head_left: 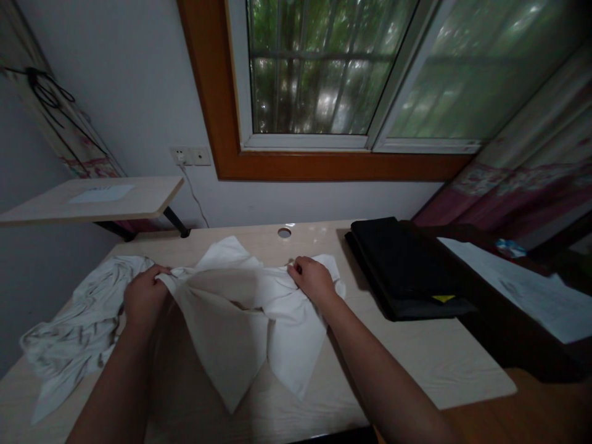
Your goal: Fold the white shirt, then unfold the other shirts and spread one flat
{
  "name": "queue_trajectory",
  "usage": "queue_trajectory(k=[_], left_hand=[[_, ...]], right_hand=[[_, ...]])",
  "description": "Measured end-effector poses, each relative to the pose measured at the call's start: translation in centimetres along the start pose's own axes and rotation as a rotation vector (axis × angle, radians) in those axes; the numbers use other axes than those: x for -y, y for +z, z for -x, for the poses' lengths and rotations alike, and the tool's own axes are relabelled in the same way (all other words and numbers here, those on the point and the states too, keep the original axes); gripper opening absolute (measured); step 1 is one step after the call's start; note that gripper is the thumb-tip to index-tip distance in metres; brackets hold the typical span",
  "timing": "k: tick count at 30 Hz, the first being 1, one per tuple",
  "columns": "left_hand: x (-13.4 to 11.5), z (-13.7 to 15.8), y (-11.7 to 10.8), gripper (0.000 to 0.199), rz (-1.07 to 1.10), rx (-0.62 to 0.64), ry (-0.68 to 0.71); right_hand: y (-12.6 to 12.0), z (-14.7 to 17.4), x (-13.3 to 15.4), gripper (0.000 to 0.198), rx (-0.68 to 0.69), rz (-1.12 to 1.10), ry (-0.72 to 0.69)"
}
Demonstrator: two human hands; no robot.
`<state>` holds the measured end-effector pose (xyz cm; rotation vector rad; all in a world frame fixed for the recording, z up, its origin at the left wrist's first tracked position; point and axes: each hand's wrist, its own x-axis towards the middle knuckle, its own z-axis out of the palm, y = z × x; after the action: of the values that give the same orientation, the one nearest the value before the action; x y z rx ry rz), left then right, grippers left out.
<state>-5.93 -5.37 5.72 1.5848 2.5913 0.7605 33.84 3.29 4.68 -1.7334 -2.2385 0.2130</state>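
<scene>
A white cloth (231, 327) is stretched between my two hands over the desk, its lower corners hanging toward me. My left hand (145, 296) pinches its upper left edge. On the right, my right hand (314, 280) grips the top edge, with a bit of the fabric spreading beyond the fingers. Folds hide the cloth's full shape, so I cannot tell whether it is a garment. A crumpled white striped cloth (87, 320) lies on the desk, to the left of my left hand.
The light wooden desk (416, 357) stands against the wall below a window. Black folders or bags (402, 259) are stacked at its right. A raised shelf (152, 200) stands at the back left. A round cable hole (284, 233) is near the rear edge. Papers (518, 290) lie farther right.
</scene>
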Motion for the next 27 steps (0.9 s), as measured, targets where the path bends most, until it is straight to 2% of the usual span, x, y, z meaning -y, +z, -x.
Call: queue_trajectory(k=[3,6,9,13,19,22,24,27], left_hand=[[-0.2,0.3,0.1,0.02,0.107,-0.157,0.06],[-0.5,0.6,0.4,0.024,0.262,-0.251,0.143],[-1.1,1.0,0.5,0.031,0.329,-0.329,0.134],[-2.6,1.7,0.2,0.031,0.222,-0.367,0.169],[-4.6,3.0,0.1,0.023,0.001,-0.349,0.328],[-5.5,3.5,1.0,0.024,-0.025,-0.274,0.508],[-6.2,3.7,2.0,0.029,0.006,-0.142,0.627],[-6.8,3.9,3.5,0.037,0.028,0.102,0.687]], right_hand=[[0.1,0.1,-0.2,0.025,-0.032,-0.033,-0.004],[0.3,0.1,-0.3,0.023,-0.029,-0.079,0.023],[0.5,-0.1,-0.6,0.034,-0.012,-0.131,0.027],[0.7,-0.3,-1.0,0.033,0.029,-0.135,-0.033],[1.3,-0.2,-1.0,0.029,0.033,-0.217,-0.131],[1.3,0.0,-0.5,0.024,0.046,-0.277,-0.203],[1.2,0.2,0.0,0.022,0.072,-0.32,-0.272],[1.1,0.5,0.7,0.023,0.114,-0.39,-0.383]])
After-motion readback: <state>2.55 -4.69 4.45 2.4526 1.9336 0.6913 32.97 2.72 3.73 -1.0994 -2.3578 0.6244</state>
